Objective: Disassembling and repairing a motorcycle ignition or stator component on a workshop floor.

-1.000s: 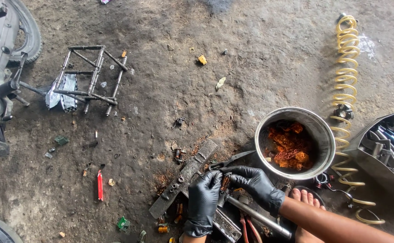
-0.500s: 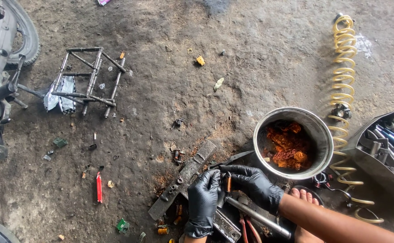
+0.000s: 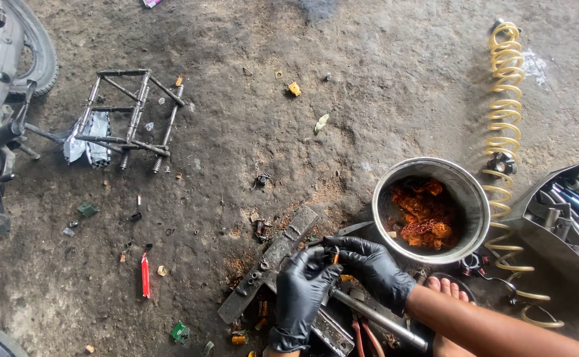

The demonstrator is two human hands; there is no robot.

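Small orange-tipped part: pinched between fingertips of curled, black-gloved left hand and right hand, beside metal bowl.

Black-gloved hands, silver bowl of orange scraps, yellow coiled hose.

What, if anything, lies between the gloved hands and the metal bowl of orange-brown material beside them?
Nothing visible does. The right hand and left hand pinch a small part just left of the metal bowl; only bare ground separates them.
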